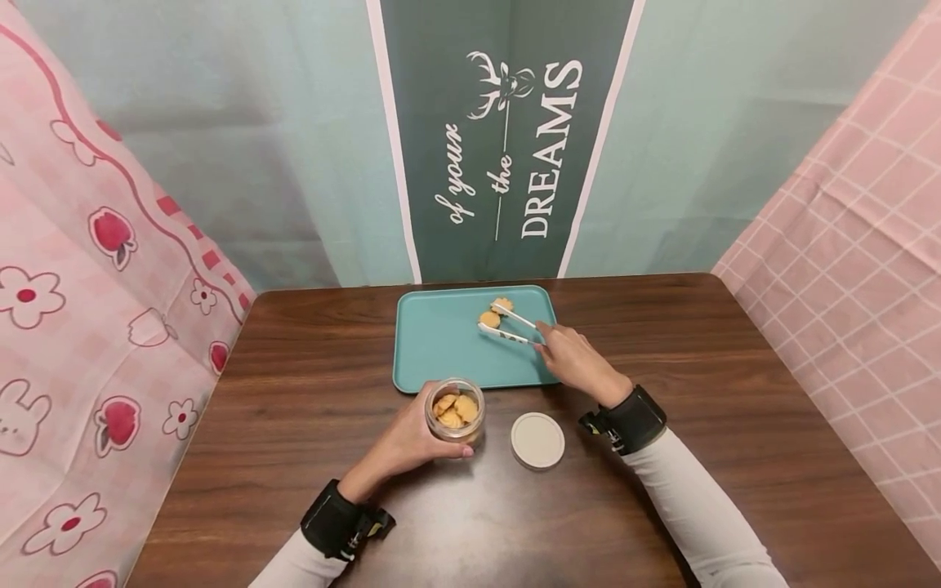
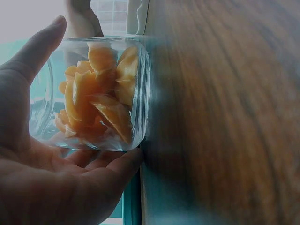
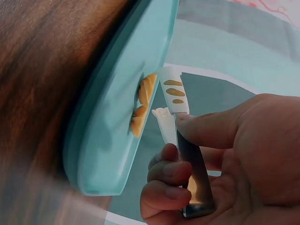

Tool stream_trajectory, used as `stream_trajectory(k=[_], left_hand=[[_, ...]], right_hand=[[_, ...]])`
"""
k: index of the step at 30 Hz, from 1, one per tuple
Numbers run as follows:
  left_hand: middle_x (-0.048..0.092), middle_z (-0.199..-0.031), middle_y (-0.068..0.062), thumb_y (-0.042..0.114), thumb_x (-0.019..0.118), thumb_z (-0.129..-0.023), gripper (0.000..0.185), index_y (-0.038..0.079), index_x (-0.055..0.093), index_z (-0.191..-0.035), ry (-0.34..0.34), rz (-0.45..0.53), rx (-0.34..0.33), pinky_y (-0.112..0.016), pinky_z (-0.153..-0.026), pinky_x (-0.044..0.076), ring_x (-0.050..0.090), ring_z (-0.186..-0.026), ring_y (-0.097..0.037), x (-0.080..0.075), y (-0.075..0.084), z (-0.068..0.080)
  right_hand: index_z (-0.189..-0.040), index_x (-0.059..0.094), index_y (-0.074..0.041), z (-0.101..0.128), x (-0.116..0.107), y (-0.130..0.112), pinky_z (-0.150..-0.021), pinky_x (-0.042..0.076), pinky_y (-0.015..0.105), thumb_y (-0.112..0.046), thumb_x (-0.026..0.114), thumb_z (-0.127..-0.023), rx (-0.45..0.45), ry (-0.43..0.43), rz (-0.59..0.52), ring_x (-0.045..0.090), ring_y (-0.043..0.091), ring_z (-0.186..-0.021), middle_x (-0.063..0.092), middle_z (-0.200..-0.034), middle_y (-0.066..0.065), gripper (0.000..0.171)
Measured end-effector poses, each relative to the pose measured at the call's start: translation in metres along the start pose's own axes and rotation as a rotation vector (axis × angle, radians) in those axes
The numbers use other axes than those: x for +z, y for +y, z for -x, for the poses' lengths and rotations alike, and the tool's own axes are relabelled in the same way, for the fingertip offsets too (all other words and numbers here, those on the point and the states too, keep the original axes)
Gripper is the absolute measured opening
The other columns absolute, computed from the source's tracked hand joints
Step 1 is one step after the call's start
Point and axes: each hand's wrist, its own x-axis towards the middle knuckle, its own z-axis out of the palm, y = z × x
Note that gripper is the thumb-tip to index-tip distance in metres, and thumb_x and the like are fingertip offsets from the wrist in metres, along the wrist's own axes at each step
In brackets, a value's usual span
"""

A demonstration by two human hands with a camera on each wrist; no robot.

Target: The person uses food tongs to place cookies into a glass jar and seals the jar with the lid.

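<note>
My left hand (image 1: 412,437) is wrapped round a clear glass jar (image 1: 480,425), thumb on the near side and fingers on the far side. Several golden cookies (image 2: 89,98) lie inside the jar, which stands upright on the table. In my right hand (image 1: 581,363) is a pair of tongs (image 3: 193,154) with white tips and a metal handle, pinched between thumb and fingers. The tongs' two tips are spread over the teal tray (image 1: 437,335). Near them, two cookies (image 1: 489,319) lie side by side on the tray; the right wrist view shows the tips apart from these cookies.
A round pale lid (image 1: 537,441) lies flat on the brown wooden table (image 1: 706,392), to the right of the jar. Behind the table hangs a green cloth (image 1: 309,163) with printed words, and pink cloths (image 1: 867,245) flank both sides.
</note>
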Motion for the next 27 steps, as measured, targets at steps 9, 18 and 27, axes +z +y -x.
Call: stream_trajectory(k=[9,18,27], left_hand=[[0.063,-0.137,-0.002,0.030,0.103,-0.065,0.099,0.011,0.052,-0.148,-0.004,0.007,0.004,-0.045,-0.110,0.045,0.060,-0.124,-0.019,0.000,0.000,-0.002],[0.063,-0.138,-0.002,0.034,0.103,-0.066,0.099,0.012,0.052,-0.148,-0.001,-0.004,0.005,-0.045,-0.109,0.047,0.060,-0.125,-0.019,0.000,-0.001,-0.001],[0.063,-0.138,-0.001,0.034,0.103,-0.065,0.098,0.012,0.052,-0.147,0.003,0.002,0.009,-0.045,-0.109,0.047,0.060,-0.125,-0.019,0.002,-0.001,-0.002]], right_hand=[[-0.143,0.052,0.014,-0.003,0.003,0.002,-0.058,0.047,0.035,-0.007,0.062,-0.106,0.017,-0.035,0.009,0.056,0.022,-0.071,0.063,-0.087,0.013,0.043],[-0.142,0.053,0.014,-0.003,0.009,0.003,-0.059,0.049,0.037,-0.008,0.063,-0.106,-0.008,-0.027,0.006,0.057,0.022,-0.072,0.061,-0.084,0.011,0.044],[-0.138,0.055,0.014,-0.003,0.012,0.005,-0.058,0.051,0.040,-0.007,0.063,-0.105,-0.049,-0.001,0.038,0.057,0.024,-0.071,0.059,-0.081,0.010,0.040]])
